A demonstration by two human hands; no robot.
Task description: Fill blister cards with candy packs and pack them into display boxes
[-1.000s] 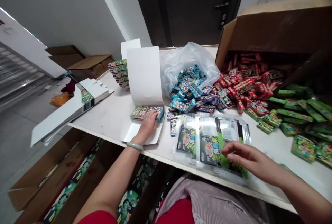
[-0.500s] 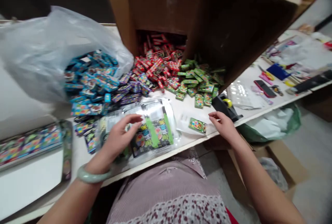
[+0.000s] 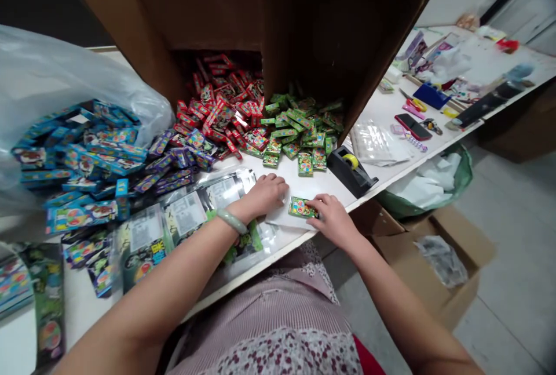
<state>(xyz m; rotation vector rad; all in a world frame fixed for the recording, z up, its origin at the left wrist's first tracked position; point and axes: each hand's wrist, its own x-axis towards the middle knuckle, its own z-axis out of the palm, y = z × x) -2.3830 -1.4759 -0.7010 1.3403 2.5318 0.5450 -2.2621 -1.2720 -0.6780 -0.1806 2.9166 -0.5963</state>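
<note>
Nothing readable on this table, folks! The white labels (image 3: 186, 213) on the flat plastic packets (image 3: 141, 265) carry small print, too blurred to make out. The bigger characters (image 3: 152, 252) beside them stay fuzzy, and the little green box (image 3: 301, 207) gives up no legible words either.

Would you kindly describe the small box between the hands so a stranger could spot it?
Start at the large cardboard box and its spilled green packets. Below them, a small colourful box lies on a white sheet between the left hand and right hand, alone, unlike its piled neighbours.
</note>
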